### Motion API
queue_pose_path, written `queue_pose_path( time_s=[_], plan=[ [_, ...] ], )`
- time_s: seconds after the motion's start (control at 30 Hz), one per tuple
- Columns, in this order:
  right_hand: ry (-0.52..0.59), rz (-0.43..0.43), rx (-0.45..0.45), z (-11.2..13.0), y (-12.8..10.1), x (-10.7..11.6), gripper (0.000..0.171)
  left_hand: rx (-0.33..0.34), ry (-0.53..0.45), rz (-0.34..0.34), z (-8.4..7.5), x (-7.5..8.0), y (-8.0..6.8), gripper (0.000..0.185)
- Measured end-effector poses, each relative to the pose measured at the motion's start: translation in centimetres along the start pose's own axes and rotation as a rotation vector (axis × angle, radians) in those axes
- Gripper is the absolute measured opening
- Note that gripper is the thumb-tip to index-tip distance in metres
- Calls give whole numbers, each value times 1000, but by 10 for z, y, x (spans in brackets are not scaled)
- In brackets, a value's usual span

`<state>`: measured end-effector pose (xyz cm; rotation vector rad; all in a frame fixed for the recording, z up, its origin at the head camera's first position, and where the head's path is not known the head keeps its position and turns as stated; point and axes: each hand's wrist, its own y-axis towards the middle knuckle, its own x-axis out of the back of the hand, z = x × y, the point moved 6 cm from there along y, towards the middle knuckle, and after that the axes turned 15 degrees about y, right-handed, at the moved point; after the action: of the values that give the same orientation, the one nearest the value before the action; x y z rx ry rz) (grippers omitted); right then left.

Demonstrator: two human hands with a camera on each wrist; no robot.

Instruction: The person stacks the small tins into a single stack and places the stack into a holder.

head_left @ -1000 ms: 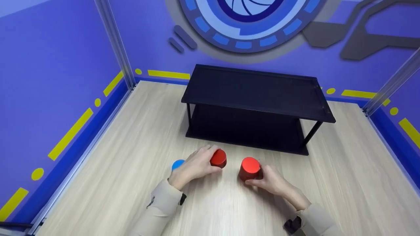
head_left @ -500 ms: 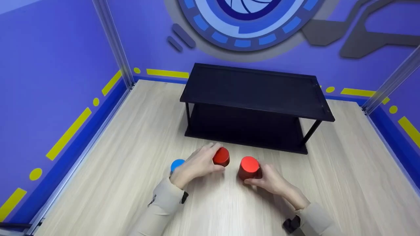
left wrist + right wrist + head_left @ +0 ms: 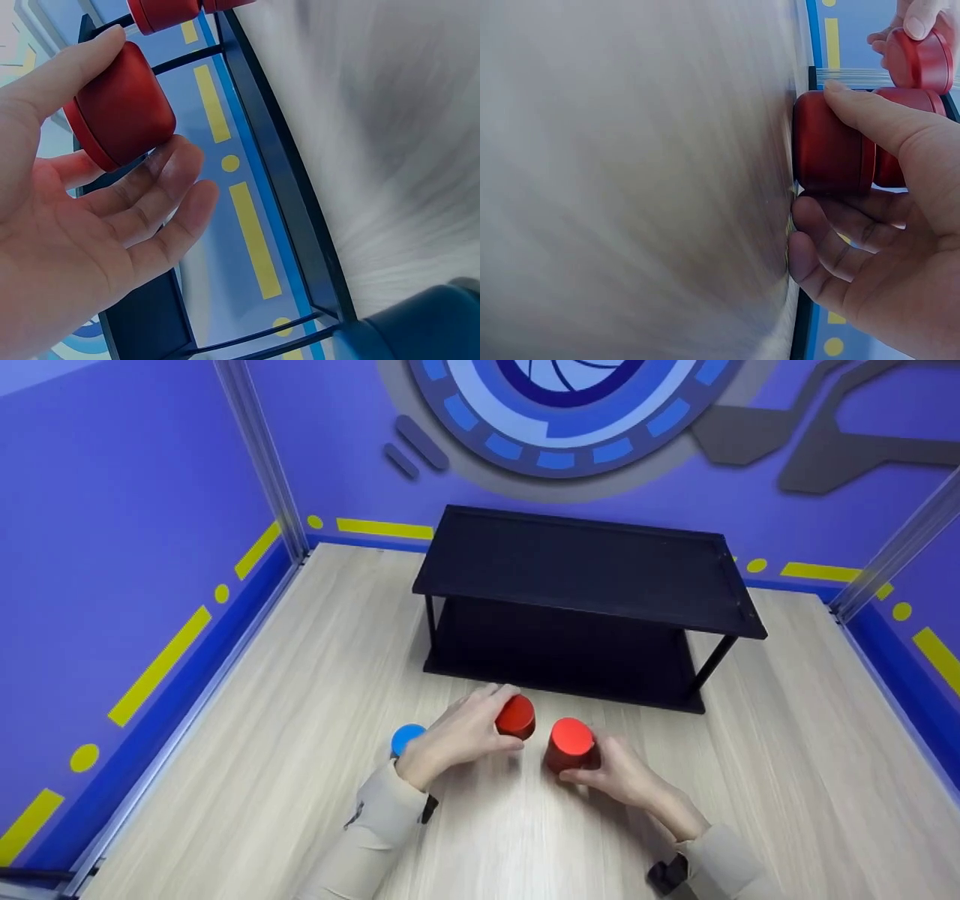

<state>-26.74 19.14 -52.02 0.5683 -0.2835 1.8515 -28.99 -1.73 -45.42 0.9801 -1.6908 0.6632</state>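
**Two red cylinders gripped in front of a bare black shelf**

The left hand point(image 3: 457, 731) curls round a small red cylindrical container with a flanged lid end point(image 3: 516, 716), thumb on one side and fingers on the other; the left wrist view shows it lifted clear of the table and tilted. The right hand point(image 3: 619, 771) clasps a taller red cylindrical container point(image 3: 570, 744), which stands upright on the pale wood-grain tabletop point(image 3: 787, 780), just right of the smaller one and apart from it. Both sit close in front of the black two-tier metal shelf point(image 3: 585, 566), whose top and lower tiers hold nothing. What either container holds cannot be told.

A blue round-topped cylinder point(image 3: 408, 736) stands on the table just behind the left hand's wrist. From the head view only its top peeps out; the left wrist view shows its dark blue side. The right wrist view shows that the taller container is in two parts with a seam, which is hidden from above.
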Motion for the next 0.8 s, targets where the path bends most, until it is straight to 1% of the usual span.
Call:
queue_pose_path(
  time_s=[0.23, 0.37, 0.5, 0.6, 0.8],
  plan=[
    [-1, 6, -17, 0, 0, 0, 59, -9, -18, -2, -4, 1, 3, 65],
    [-4, 7, -11, 1, 0, -1, 59, -11, -28, 2, -5, 2, 4, 65],
    [-13, -1, 11, 2, 1, 0, 60, -35, -11, -15, -6, 3, 5, 64],
    [-12, -6, 9, 2, 0, 1, 61, -48, 4, -23, -6, 4, 5, 64],
    [1, 1, -16, 0, 0, 0, 63, -39, 4, -20, -6, 3, 5, 65]
  ],
)
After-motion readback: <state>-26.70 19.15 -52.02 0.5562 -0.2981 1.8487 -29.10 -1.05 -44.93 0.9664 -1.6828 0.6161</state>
